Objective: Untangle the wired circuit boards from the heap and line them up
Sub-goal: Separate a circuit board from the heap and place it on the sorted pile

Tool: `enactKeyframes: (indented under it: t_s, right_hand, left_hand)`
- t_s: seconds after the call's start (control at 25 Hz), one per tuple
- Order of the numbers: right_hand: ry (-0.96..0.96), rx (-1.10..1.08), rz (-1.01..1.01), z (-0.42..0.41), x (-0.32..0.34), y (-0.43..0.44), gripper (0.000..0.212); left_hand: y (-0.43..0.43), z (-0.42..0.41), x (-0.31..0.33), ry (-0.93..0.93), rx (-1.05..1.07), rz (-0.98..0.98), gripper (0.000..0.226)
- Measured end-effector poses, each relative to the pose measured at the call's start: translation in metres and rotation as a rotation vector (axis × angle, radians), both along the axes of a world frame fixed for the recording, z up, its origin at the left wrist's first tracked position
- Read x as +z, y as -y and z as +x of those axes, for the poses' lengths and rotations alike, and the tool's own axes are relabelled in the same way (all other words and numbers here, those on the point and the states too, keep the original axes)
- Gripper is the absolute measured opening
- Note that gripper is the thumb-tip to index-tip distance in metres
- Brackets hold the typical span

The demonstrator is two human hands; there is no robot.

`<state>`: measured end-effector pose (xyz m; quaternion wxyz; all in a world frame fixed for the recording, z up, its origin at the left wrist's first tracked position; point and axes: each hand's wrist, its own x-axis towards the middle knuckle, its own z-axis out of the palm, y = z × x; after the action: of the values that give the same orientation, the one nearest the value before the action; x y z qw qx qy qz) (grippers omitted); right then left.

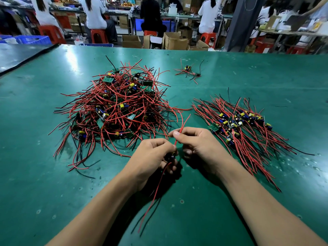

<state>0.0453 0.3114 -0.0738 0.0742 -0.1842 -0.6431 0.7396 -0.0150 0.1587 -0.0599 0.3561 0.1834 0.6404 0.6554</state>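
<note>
A tangled heap (117, 107) of small green circuit boards with red and black wires lies left of centre on the green table (248, 73). To the right, a row of lined-up boards (243, 125) lies with wires fanned out. My left hand (152, 157) grips one wired board (171, 158), mostly hidden by the fingers; its red and black wires trail toward me. My right hand (197, 141) pinches a red wire (182, 126) of that board between thumb and forefinger, and the wire points up and away.
Two loose wired boards (190, 71) lie apart at the back centre. A dark mat (19, 55) covers the far left corner. Beyond the table edge stand cardboard boxes (174, 40), red stools and seated people at benches.
</note>
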Motion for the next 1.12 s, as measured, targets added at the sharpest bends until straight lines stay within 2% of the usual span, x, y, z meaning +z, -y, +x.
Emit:
enactKeyframes:
  t_s: [0.16, 0.28, 0.48, 0.6, 0.68, 0.76, 0.8, 0.92, 1.0, 1.12]
  right_hand:
    - [-0.074, -0.207, 0.043, -0.005, -0.002, -0.005, 0.019]
    - [-0.156, -0.362, 0.042, -0.01, -0.005, -0.011, 0.011]
    - [-0.236, -0.511, 0.159, -0.013, -0.008, -0.019, 0.018]
    - [-0.238, -0.531, 0.035, -0.014, -0.006, -0.016, 0.023]
    - [-0.222, -0.473, -0.127, -0.012, -0.001, -0.014, 0.017]
    - [-0.134, -0.312, -0.207, -0.007, 0.002, -0.013, 0.035]
    - [-0.082, -0.197, -0.209, -0.004, 0.004, -0.011, 0.043]
    - [0.027, 0.123, -0.173, 0.002, 0.005, 0.0, 0.043]
    - [0.06, 0.181, -0.131, 0.004, 0.004, 0.002, 0.044]
    - [0.097, 0.144, -0.033, 0.005, 0.004, -0.001, 0.03]
  left_hand:
    - [0.002, 0.001, 0.004, -0.035, -0.067, -0.019, 0.024]
    - [0.005, 0.003, 0.005, -0.047, -0.12, -0.037, 0.028]
    - [0.005, 0.003, 0.005, -0.039, -0.15, -0.042, 0.027]
    - [0.006, 0.002, 0.005, -0.027, -0.137, -0.036, 0.028]
    - [0.005, 0.002, 0.003, -0.036, -0.124, -0.029, 0.026]
    - [0.004, 0.003, 0.002, -0.047, -0.108, -0.018, 0.023]
    - [0.003, 0.002, 0.001, -0.042, -0.096, -0.01, 0.021]
    - [0.003, 0.001, 0.0, 0.01, -0.061, 0.009, 0.019]
    - [0.003, 0.001, -0.001, 0.025, -0.052, 0.011, 0.023]
    - [0.002, 0.002, 0.0, 0.002, -0.045, -0.011, 0.029]
